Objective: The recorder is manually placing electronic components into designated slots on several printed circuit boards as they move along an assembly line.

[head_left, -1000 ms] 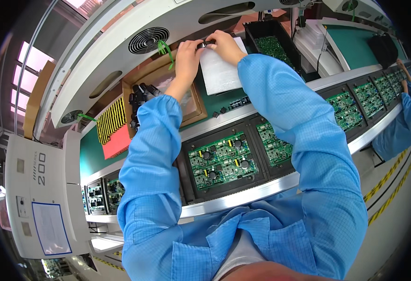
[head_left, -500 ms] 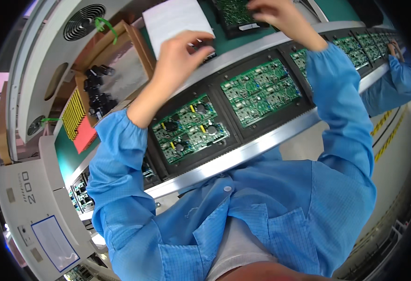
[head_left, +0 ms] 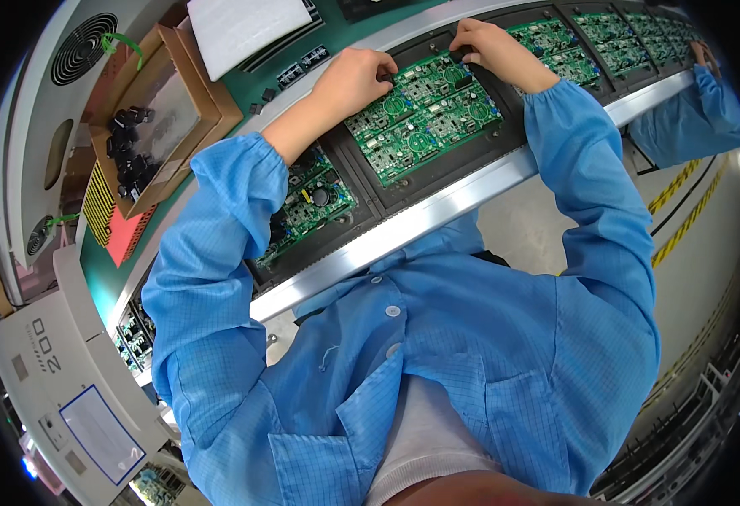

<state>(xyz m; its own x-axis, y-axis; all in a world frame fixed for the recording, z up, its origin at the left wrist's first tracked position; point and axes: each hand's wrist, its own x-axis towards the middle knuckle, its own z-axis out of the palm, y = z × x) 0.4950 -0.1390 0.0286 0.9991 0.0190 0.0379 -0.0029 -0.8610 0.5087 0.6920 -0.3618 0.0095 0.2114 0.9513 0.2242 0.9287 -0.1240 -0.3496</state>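
Observation:
A green circuit board panel lies in a black carrier frame on the metal-edged line in front of me. At its upper left corner is my left hand, its thumb and fingers curled together. By the panel's upper right edge my right hand is closed in a pinch, fingertips pointing down. Whatever either hand holds is too small or too hidden to make out. Partly behind my left forearm sits another board panel, which carries round black parts and yellow ones.
A cardboard box of black parts stands at the left, beside a white stack. Black components lie on the green mat. More board panels run rightward toward another person's blue sleeve.
My right hand has come back from the dark tray of small green parts to the panel. My left hand has moved from beside the white stack to the panel's corner. The view has shifted.

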